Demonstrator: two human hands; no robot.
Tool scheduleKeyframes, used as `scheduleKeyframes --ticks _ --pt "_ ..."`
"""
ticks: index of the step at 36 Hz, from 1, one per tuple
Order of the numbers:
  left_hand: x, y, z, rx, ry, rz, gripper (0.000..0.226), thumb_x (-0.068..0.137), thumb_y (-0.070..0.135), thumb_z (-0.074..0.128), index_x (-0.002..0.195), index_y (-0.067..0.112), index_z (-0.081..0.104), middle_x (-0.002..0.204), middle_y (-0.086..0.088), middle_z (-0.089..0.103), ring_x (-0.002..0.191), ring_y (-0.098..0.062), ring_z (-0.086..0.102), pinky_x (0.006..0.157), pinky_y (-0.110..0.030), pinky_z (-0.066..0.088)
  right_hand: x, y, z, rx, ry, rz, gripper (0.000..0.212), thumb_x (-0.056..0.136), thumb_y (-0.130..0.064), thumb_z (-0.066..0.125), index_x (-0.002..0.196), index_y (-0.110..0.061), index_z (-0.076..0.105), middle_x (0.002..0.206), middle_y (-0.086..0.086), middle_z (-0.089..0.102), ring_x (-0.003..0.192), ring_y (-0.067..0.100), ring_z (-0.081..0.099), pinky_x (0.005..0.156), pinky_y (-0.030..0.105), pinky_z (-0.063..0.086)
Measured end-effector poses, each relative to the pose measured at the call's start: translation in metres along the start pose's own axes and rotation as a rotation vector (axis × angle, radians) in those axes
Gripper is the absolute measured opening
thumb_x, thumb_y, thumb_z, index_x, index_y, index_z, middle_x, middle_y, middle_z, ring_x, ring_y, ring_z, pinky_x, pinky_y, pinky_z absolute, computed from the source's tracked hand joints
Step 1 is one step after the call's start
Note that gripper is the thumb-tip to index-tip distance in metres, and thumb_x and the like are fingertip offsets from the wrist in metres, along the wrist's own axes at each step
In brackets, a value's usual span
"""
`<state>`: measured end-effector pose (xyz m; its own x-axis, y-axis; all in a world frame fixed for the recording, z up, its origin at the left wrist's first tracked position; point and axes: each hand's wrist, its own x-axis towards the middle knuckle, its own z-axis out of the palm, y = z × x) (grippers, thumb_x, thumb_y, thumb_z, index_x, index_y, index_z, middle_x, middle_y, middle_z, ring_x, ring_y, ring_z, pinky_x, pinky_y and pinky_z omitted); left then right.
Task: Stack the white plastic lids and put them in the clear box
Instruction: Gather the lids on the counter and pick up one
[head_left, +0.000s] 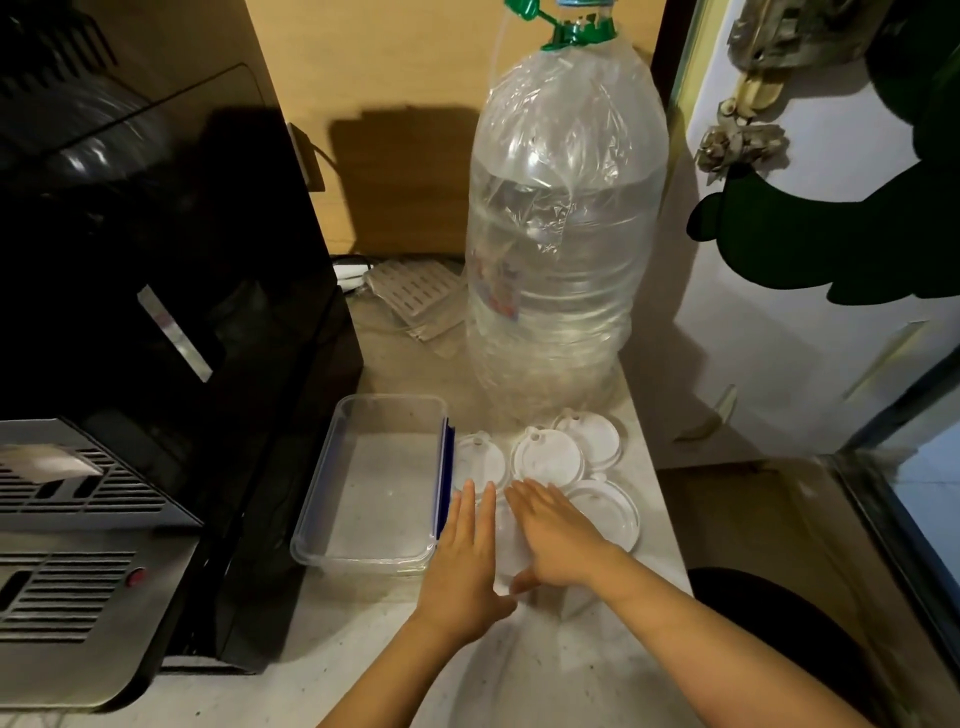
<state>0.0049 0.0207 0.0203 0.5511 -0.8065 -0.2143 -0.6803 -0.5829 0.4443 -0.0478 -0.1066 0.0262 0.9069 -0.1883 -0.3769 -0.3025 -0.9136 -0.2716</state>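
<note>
Several round white plastic lids lie flat on the pale counter, right of the clear box (374, 483). One lid (477, 460) is beside the box's blue-edged side, one (546, 457) is in the middle, one (589, 434) is behind it, and one (608, 512) is to the right. A further lid (506, 540) lies partly hidden under my hands. My left hand (467, 561) is flat, fingers straight, next to the box. My right hand (556, 535) is flat too, reaching over the lids. Neither hand grips anything. The box holds nothing.
A big clear water bottle (561, 223) with a green cap stands right behind the lids. A black and silver appliance (130, 364) fills the left side. A slotted white tray (415, 291) lies at the back. The counter's edge (667, 519) runs along the right.
</note>
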Motion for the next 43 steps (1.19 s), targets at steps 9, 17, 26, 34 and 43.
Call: scheduleKeyframes --ticks 9,17,26,34,43 --pt "0.000 -0.001 -0.006 -0.228 0.011 -0.044 0.117 0.071 0.037 0.073 0.142 0.015 -0.017 0.156 -0.001 -0.017 0.143 -0.016 -0.015 0.116 -0.028 0.008 -0.002 -0.002 -0.008 0.086 0.018 0.052 0.106 0.067 -0.036 0.078 0.144 -0.012 0.009 0.154 0.009 0.016 0.141 0.025 0.016 0.115 0.033 0.021" --pt "0.009 -0.004 -0.023 -0.690 0.004 -0.112 0.132 0.054 0.039 0.085 0.144 0.026 -0.012 0.158 0.004 0.000 0.144 -0.017 0.008 0.118 -0.037 0.019 -0.017 0.016 -0.040 0.238 0.133 0.050 0.114 0.063 -0.038 0.079 0.145 -0.019 0.003 0.155 0.002 0.009 0.142 0.023 0.012 0.113 0.034 0.025" --pt "0.032 0.006 -0.046 -1.521 -0.288 0.046 0.109 0.042 0.048 0.087 0.135 0.025 0.036 0.126 -0.005 0.061 0.113 -0.022 0.061 0.090 -0.040 0.054 -0.036 0.002 -0.078 0.558 0.259 -0.011 0.117 0.052 -0.048 0.082 0.143 -0.028 0.012 0.152 -0.003 0.021 0.140 0.016 0.022 0.112 0.041 0.032" --pt "0.042 0.017 -0.043 -1.841 -0.376 0.184 0.072 0.021 0.038 0.094 0.087 0.013 0.075 0.076 -0.006 0.075 0.072 -0.017 0.071 0.060 -0.029 0.060 -0.039 -0.010 -0.081 0.529 0.251 -0.014 0.115 0.063 -0.048 0.078 0.146 -0.025 0.001 0.157 -0.005 0.009 0.143 0.014 0.014 0.113 0.034 0.025" --pt "0.041 0.018 -0.049 -1.827 -0.351 0.145 0.085 0.015 0.032 0.094 0.092 0.010 0.066 0.073 -0.008 0.075 0.068 -0.019 0.072 0.054 -0.029 0.059 -0.039 -0.008 -0.084 0.496 0.205 -0.023 0.118 0.064 -0.048 0.078 0.146 -0.024 -0.004 0.158 -0.003 0.004 0.144 0.015 0.012 0.114 0.034 0.026"
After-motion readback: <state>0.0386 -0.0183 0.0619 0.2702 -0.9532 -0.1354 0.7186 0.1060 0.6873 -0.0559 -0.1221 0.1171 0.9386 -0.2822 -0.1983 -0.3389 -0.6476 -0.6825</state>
